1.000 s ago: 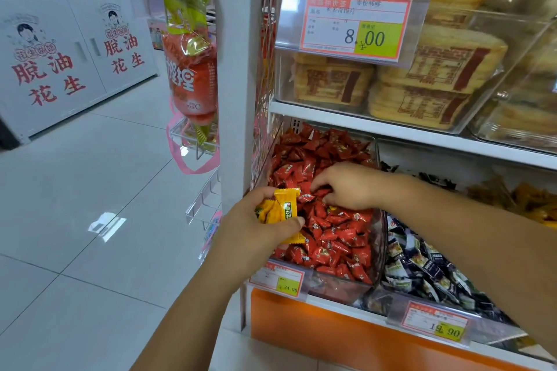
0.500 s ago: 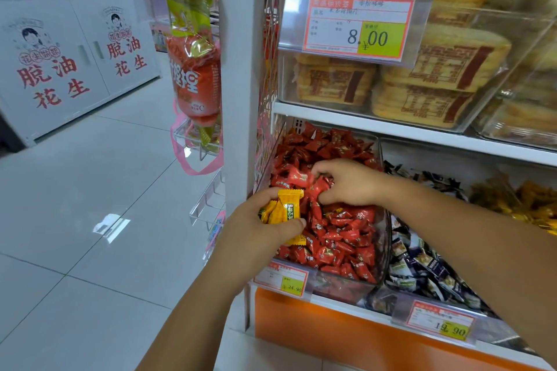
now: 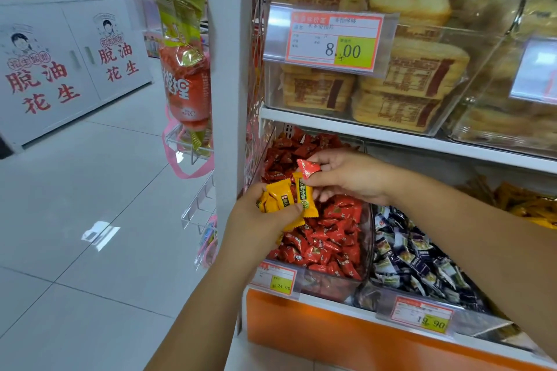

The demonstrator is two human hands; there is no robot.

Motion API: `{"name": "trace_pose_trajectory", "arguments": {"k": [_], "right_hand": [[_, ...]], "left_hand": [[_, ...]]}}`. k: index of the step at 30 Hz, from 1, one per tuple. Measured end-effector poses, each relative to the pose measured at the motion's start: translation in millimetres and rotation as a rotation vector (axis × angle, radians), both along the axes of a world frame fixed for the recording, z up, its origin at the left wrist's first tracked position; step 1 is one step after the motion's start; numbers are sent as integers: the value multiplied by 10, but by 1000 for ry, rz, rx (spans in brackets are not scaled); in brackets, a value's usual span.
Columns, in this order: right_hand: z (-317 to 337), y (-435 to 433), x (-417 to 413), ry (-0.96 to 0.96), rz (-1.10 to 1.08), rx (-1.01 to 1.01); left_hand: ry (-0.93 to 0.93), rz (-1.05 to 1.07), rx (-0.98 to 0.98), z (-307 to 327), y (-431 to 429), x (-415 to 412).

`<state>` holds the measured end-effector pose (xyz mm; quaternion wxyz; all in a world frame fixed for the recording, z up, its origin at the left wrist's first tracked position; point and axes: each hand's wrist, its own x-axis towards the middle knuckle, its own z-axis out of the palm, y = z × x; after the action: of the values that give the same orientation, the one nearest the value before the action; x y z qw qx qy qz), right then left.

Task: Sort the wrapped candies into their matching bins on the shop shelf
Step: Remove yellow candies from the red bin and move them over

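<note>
Where the white shelf (image 3: 391,137) stands over a glossy pale-tiled floor (image 3: 90,220), the left hand (image 3: 256,232) grips several yellow candies (image 3: 275,200) above the clear bin (image 3: 328,286) of red candies (image 3: 331,238). The right hand (image 3: 349,179) fingers (image 3: 319,181) pinch one red candy (image 3: 307,168) beside them.

2 hands (image 3: 256,223) (image 3: 349,178), ~3 yel. candies (image 3: 281,199) + 1 red candy (image 3: 307,168) held.

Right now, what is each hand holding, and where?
The left hand grips a bunch of yellow candies by their lower ends. The right hand pinches one red candy by its edge.
</note>
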<state>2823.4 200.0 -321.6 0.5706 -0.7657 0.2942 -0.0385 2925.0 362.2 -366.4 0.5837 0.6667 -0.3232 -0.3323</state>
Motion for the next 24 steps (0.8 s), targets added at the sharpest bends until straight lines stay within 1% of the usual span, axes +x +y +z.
{"name": "trace_pose_trajectory", "arguments": {"k": [2, 6, 11, 14, 15, 18, 19, 20, 22, 24], "right_hand": [[10, 71, 22, -29, -6, 42], [-11, 123, 73, -36, -38, 22], [5, 161, 101, -47, 3, 101], [20, 154, 128, -19, 17, 130], [18, 119, 143, 19, 15, 47], [79, -9, 152, 216, -16, -499], [102, -45, 132, 265, 14, -580], [117, -69, 100, 340, 79, -606], [97, -52, 48, 589, 248, -686], [-1, -23, 36, 840, 391, -819]], "left_hand": [[-1, 12, 5, 7, -16, -19], [43, 14, 10, 34, -20, -38], [56, 33, 26, 23, -26, -34], [68, 4, 25, 23, -23, -34], [77, -4, 27, 25, -15, -34], [105, -6, 10, 38, 20, -8], [95, -3, 11, 41, 31, 11], [73, 0, 19, 39, 40, 35], [37, -4, 35, 35, 60, 61], [20, -16, 44, 14, 76, 69]]}}
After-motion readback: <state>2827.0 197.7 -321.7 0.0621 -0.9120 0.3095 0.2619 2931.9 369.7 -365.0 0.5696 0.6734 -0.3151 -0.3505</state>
